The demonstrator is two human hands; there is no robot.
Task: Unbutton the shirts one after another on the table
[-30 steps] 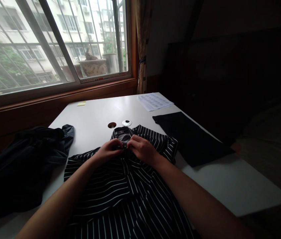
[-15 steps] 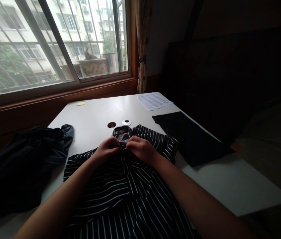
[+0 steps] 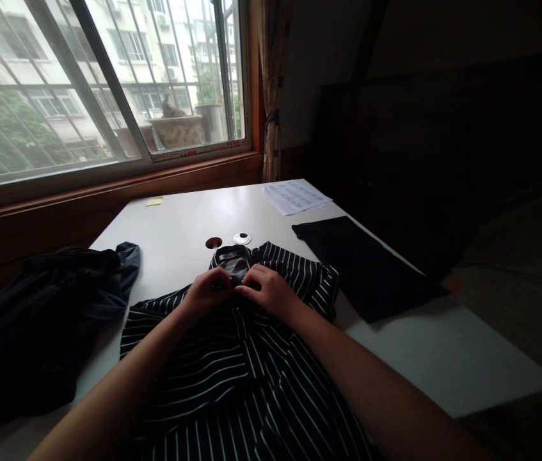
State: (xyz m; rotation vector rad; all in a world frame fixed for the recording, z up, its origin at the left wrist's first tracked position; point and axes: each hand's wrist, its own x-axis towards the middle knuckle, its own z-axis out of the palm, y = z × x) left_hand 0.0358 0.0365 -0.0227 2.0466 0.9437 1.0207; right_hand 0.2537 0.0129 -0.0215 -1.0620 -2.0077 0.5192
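Observation:
A black shirt with white stripes [image 3: 198, 365] lies spread on the white table, its collar [image 3: 230, 256] toward the window. Just below the collar opening, my left hand [image 3: 208, 291] pinches the shirt's front edge. Close beside it, my right hand [image 3: 268, 288] also has thumb and fingers on the cloth at the neckline. The fingertips of both hands nearly meet there. Whatever small part of the shirt sits between them, such as a button, is too dark to make out. One short sleeve [image 3: 326, 288] extends to the right of my right hand.
Dark crumpled clothes [image 3: 45, 320] lie on the table's left side. A folded black garment [image 3: 366, 269] rests at the right. Printed papers [image 3: 294, 196], a yellow note [image 3: 154, 201], a cable hole [image 3: 214, 243] and its round cover [image 3: 242, 239] are farther back on the white table [image 3: 179, 221].
My right hand's fingers have shifted slightly, with the thumb now stretched farther left toward my left hand. My left hand stays at the neckline. The view has moved a little.

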